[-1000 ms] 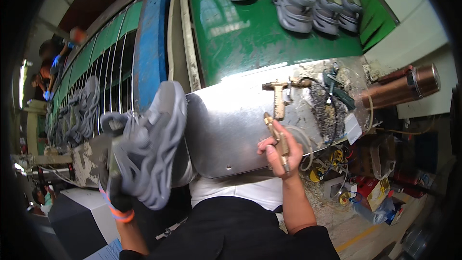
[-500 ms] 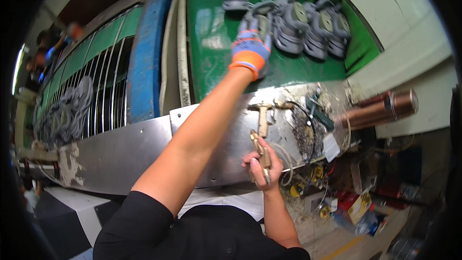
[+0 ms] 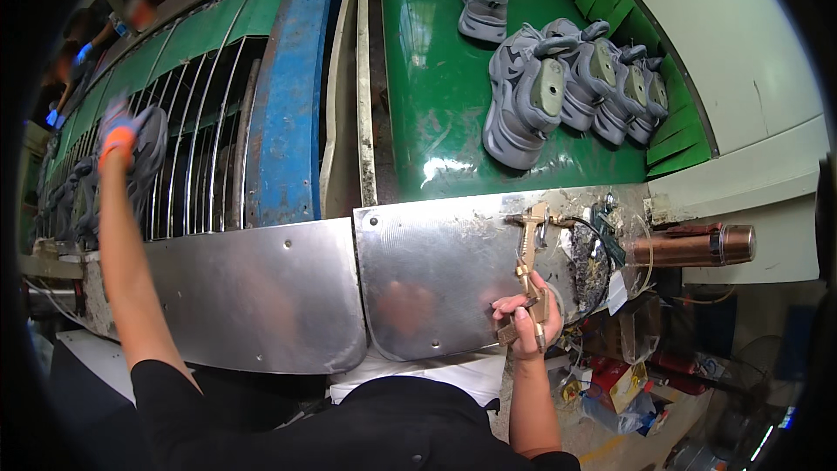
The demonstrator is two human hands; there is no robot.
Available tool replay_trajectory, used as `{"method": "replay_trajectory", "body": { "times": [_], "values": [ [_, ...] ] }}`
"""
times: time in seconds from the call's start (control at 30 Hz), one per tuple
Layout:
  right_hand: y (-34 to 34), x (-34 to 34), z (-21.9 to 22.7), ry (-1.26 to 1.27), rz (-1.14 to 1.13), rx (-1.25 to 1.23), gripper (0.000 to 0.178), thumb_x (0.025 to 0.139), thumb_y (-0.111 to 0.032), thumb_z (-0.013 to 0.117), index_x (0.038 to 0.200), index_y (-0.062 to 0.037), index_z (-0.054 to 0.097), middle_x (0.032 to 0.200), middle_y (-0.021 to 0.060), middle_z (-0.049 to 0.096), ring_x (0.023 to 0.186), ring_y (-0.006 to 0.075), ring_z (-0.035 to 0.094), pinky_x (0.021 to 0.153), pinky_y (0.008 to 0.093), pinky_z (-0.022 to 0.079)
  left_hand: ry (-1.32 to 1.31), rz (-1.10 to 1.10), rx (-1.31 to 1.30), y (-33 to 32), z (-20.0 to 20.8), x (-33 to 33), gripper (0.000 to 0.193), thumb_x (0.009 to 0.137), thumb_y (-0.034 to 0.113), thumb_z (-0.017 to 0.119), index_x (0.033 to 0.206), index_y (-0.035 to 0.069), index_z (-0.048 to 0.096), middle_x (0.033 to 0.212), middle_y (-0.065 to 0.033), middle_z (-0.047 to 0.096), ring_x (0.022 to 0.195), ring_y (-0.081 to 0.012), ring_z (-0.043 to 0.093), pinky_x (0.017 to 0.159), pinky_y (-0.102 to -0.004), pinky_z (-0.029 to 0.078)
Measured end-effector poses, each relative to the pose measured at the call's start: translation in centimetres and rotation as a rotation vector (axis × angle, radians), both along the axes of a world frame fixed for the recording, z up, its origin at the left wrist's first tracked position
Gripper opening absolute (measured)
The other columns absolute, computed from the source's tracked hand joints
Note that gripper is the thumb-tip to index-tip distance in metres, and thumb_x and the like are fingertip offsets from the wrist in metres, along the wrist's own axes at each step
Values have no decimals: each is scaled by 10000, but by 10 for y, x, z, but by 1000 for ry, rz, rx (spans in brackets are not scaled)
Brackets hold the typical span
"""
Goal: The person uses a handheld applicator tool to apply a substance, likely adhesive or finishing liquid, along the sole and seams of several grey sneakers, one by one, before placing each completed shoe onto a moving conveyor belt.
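My left hand (image 3: 120,133), in a blue and orange glove, reaches out to the far left over grey sneakers (image 3: 150,153) on the wire rack. Its fingers are smeared by motion, so whether it grips a shoe does not show. Bare and close to my body, my right hand (image 3: 526,324) is closed around a brass-coloured spray gun (image 3: 539,307). A second brass-coloured spray gun (image 3: 528,234) lies on the metal plate just beyond it. On the green belt (image 3: 427,113) stand several grey sneakers with greenish insoles, the nearest sneaker (image 3: 527,105) toward the belt's front.
A blue beam (image 3: 288,96) separates the wire rack (image 3: 205,122) from the belt. Steel plates (image 3: 244,296) run along the front edge. At right are a copper-coloured cylinder (image 3: 689,246), a black hose (image 3: 602,253) and green strip curtains (image 3: 684,126). Other people work at far left.
My left hand has left the sneaker on the green belt and swung far left to the rack. My right hand keeps the spray gun. The view has shifted, too.
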State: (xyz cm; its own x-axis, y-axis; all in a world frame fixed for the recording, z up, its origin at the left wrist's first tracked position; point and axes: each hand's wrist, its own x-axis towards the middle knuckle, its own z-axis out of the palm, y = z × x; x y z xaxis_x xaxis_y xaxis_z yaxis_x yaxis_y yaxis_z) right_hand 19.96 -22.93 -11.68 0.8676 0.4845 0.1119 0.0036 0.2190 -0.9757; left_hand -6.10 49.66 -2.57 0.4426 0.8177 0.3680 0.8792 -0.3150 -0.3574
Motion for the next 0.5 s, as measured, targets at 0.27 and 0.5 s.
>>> {"method": "replay_trajectory", "body": {
  "times": [0.27,0.5],
  "values": [
    [8,-2,2,18,-68,-88,662,812,-155,567,1345,169,344,744,147,618,669,248,630,715,392,544,116,299,-18,87,-79,-157,664,806,472,665,1381,189,490,1396,-156,484,1287,-326,454,1053,-444,405],
    [13,-3,7,-22,-48,-69,596,834,-106,541,1337,160,365,754,148,623,676,224,624,694,351,530,11,95,-144,91,-55,-177,608,809,375,686,1292,29,556,1344,-203,529,1251,-348,492,1061,-383,397]
  ]
}}
